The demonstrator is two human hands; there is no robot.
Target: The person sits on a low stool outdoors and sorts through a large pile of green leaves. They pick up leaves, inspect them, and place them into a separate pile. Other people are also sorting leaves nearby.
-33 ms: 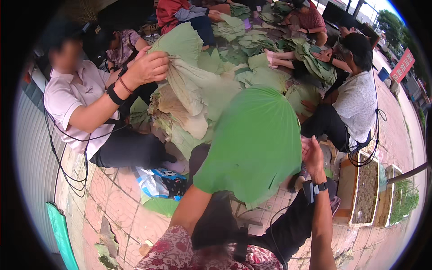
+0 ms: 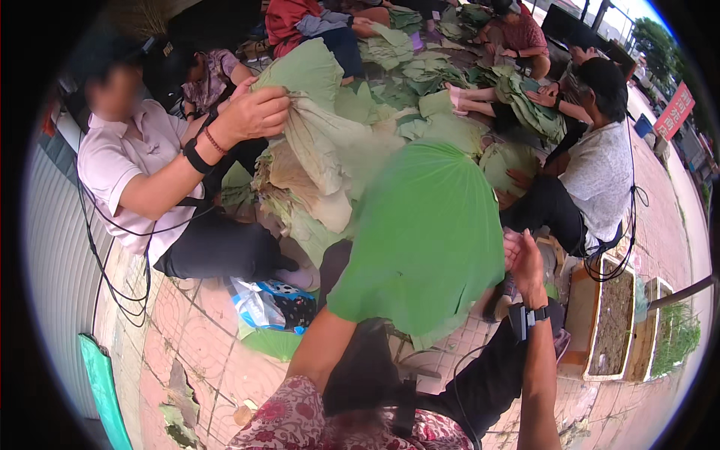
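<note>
A large green lotus leaf (image 2: 424, 247) spreads in front of me, pleated into ribs toward its far top. My left forearm (image 2: 324, 346) runs under the leaf's lower left edge, and the leaf hides that hand with its fingers. At the right edge, my right hand (image 2: 523, 259) is bent round the rim, its fingers closed against the leaf and partly covered by it. A black watch-like device sits on my right wrist. Beyond the leaf lies a heap of pale, dried lotus leaves (image 2: 307, 214).
On the left, a seated co-worker (image 2: 135, 165) lifts a pale folded leaf (image 2: 311, 79). Another co-worker (image 2: 596, 165) sits at right, with more people at the back. A plastic bag (image 2: 262, 306) lies on the paving; soil-filled planter boxes (image 2: 611, 322) stand at right.
The whole scene has shifted very slightly in the picture. My hands and the leaf keep nearly the same pose.
</note>
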